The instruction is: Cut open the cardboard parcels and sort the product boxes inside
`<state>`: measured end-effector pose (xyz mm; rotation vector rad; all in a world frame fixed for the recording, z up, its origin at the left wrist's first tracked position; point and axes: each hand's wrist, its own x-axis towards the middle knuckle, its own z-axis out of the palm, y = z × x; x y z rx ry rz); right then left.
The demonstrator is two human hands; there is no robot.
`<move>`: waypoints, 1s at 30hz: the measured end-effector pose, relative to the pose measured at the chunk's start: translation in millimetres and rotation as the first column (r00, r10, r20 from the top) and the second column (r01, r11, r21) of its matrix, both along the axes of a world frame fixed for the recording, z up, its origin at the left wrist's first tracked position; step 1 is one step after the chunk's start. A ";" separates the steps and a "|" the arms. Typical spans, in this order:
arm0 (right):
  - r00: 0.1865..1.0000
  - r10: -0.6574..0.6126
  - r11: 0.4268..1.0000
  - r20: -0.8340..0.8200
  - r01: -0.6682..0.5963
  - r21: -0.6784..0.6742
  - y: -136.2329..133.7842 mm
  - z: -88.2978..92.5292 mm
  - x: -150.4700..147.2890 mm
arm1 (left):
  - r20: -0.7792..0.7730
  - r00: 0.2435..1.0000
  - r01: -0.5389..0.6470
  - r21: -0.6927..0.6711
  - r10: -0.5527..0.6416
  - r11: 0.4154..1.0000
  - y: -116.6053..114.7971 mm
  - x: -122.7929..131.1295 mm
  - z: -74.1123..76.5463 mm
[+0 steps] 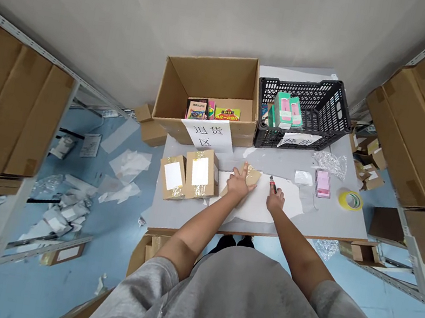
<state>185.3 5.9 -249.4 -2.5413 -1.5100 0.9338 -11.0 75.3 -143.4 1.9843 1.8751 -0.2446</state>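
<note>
My left hand (pixel 238 184) lies across a small taped cardboard box (pixel 253 175), its fingers spread over the box and gripping it. Part of the box is hidden under the hand. To the right, my right hand (pixel 275 200) is closed around a box cutter (pixel 273 184) with a red and black handle, its tip pointing away from me. The cutter is apart from the box. Beneath both hands a white sheet (pixel 289 200) covers part of the grey table (pixel 325 217).
Two taped cartons (pixel 200 176) stand at the left. Behind are a large cardboard box (pixel 210 79) holding colourful packs and a black crate (pixel 323 113) with green-and-pink boxes. On the right lie bubble wrap (pixel 330 163), a pink pack (pixel 323 183) and a tape roll (pixel 350 200).
</note>
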 end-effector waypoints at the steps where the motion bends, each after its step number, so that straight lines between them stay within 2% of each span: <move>1: 1.000 0.018 0.999 0.002 -0.018 0.043 -3.6 3.7 -2.7 | -0.022 0.999 -0.050 -0.033 0.049 0.998 4.4 3.3 -1.0; 3: 0.998 0.033 0.991 -0.044 -0.027 0.131 -12.4 13.2 -8.8 | -0.064 0.990 -0.132 -0.090 0.126 0.987 15.9 8.4 -3.1; 5: 0.984 0.052 0.979 -0.169 -0.018 0.201 -24.2 23.8 -17.2 | -0.093 0.983 -0.169 -0.151 0.157 0.974 28.6 10.9 -4.1; 9: 0.904 0.095 0.965 -0.416 0.019 0.262 -55.0 40.4 -41.8 | -0.130 0.973 -0.218 -0.260 0.190 0.941 48.1 10.3 -1.1; 13: 0.877 -0.090 0.961 -0.471 0.201 0.190 -71.3 42.6 -63.3 | -0.231 0.951 -0.273 -0.300 0.208 0.914 49.4 6.1 6.1; 15: 0.838 -0.154 0.938 -0.524 0.291 0.190 -66.3 39.5 -65.2 | -0.267 0.953 -0.208 -0.237 0.142 0.949 41.4 0.8 9.2; 17: 0.794 -0.151 0.917 -0.589 0.335 0.216 -53.2 36.0 -59.8 | -0.246 0.969 -0.020 -0.122 -0.010 0.992 29.9 -7.4 11.4; 18: 0.767 -0.135 0.910 -0.627 0.346 0.227 -44.5 34.6 -55.0 | -0.208 0.970 0.109 -0.074 -0.122 0.991 24.0 -12.1 12.0; 20: 0.692 -0.098 0.901 -0.716 0.367 0.231 -24.3 33.0 -43.2 | -0.101 0.932 0.349 -0.018 -0.349 0.937 13.5 -21.0 12.4; 21: 0.648 -0.078 0.900 -0.758 0.373 0.226 -13.4 32.9 -37.3 | -0.052 0.904 0.425 0.002 -0.424 0.905 9.6 -24.5 12.1; 23: 0.573 -0.033 0.905 -0.819 0.365 0.219 8.4 33.9 -26.9 | -0.009 0.890 0.456 0.043 -0.456 0.889 4.2 -28.6 10.6; 25: 0.539 0.012 0.915 -0.842 0.335 0.227 27.2 35.8 -18.7 | -0.021 0.927 0.376 0.079 -0.375 0.923 1.1 -29.6 7.9; 27: 0.571 0.042 0.914 -0.820 0.310 0.263 39.0 37.4 -11.3 | -0.034 0.960 0.280 0.099 -0.278 0.955 -1.1 -29.2 4.0; 28: 0.619 0.036 0.906 -0.784 0.311 0.287 41.4 37.6 -7.5 | -0.031 0.969 0.248 0.105 -0.246 0.963 -2.1 -29.0 1.7; 30: 0.768 -0.039 0.896 -0.640 0.310 0.317 38.6 36.5 0.4 | -0.007 0.974 0.226 0.115 -0.227 0.967 -3.6 -28.8 -3.0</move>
